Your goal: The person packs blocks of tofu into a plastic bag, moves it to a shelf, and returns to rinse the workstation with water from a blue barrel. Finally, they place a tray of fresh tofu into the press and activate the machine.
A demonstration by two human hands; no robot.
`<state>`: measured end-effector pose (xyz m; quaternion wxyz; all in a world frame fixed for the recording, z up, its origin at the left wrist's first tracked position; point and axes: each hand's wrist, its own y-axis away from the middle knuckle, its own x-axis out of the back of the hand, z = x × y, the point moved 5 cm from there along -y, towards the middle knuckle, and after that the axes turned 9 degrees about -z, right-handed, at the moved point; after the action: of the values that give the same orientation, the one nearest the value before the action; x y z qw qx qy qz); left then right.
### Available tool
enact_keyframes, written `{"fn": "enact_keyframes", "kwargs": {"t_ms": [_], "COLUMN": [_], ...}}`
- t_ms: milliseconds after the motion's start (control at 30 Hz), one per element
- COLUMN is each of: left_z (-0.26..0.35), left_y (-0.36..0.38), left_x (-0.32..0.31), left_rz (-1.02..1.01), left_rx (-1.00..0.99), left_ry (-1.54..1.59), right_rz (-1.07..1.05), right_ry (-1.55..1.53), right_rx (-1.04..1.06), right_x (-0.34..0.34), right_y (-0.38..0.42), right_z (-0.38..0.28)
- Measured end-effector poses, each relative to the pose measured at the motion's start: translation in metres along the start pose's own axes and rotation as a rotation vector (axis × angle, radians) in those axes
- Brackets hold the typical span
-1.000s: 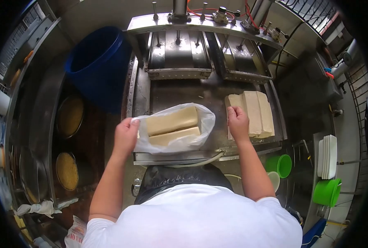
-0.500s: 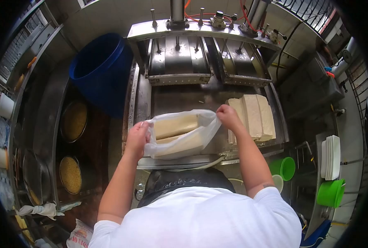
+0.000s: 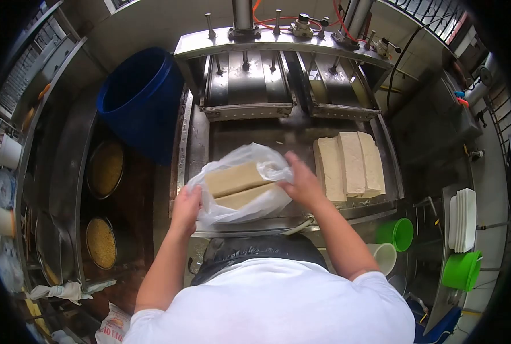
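A translucent white plastic bag [image 3: 209, 179] lies with its mouth spread on the steel table, and two long pale blocks, which look like tofu [image 3: 235, 179], rest side by side inside it. My left hand [image 3: 186, 210] is closed on the bag's left edge. At the opposite edge my right hand [image 3: 302, 182], a little blurred, has its fingers closed on bunched plastic. To the right of that hand, several similar pale blocks [image 3: 352, 163] lean together on the table.
Behind the table stands a steel press [image 3: 247, 109] with two perforated frames. A tall blue barrel [image 3: 135, 109] is at the left, near round pans of yellowish grains [image 3: 101, 243]. Green buckets [image 3: 403, 234] and white trays [image 3: 462, 221] sit at the right.
My right hand has moved left and slightly down, gathering its side of the bag inward. The bag and its blocks have tilted, their right ends pointing farther up.
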<state>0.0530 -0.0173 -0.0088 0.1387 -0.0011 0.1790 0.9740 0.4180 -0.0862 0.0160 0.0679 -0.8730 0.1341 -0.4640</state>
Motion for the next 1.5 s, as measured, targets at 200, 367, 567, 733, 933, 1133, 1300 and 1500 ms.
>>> {"fn": "enact_keyframes", "kwargs": {"t_ms": [200, 367, 567, 733, 933, 1133, 1300, 1500], "left_z": [0.123, 0.093, 0.157, 0.064, -0.027, -0.042, -0.057, -0.015], "left_y": [0.0, 0.043, -0.005, -0.146, -0.139, -0.143, -0.144, -0.136], "left_x": [0.029, 0.035, -0.005, -0.082, -0.088, -0.069, -0.108, -0.131], "left_rz": [-0.149, -0.412, -0.18, -0.456, -0.617, -0.298, -0.388, -0.266], "left_rx": [-0.059, 0.154, -0.455, -0.044, 0.006, -0.08, -0.21, -0.357], "left_ry": [-0.148, -0.877, -1.039, -0.825, -1.21, -0.897, -0.719, -0.776], "right_rz": [-0.115, -0.272, -0.452, -0.878, -0.601, -0.07, -0.221, -0.321], "right_ry": [-0.737, -0.932, -0.978, -0.995, -1.199, -1.038, -1.036, -1.069], "right_rx": [-0.28, -0.179, -0.886, -0.903, -0.961, -0.365, -0.255, -0.18], "right_x": [0.032, 0.04, -0.066, -0.131, -0.124, -0.119, -0.16, -0.166], "right_y": [-0.021, 0.034, 0.152, 0.126, 0.071, 0.078, 0.09, 0.074], "right_z": [0.032, -0.006, 0.045, -0.011, 0.024, 0.001, -0.047, -0.073]}}
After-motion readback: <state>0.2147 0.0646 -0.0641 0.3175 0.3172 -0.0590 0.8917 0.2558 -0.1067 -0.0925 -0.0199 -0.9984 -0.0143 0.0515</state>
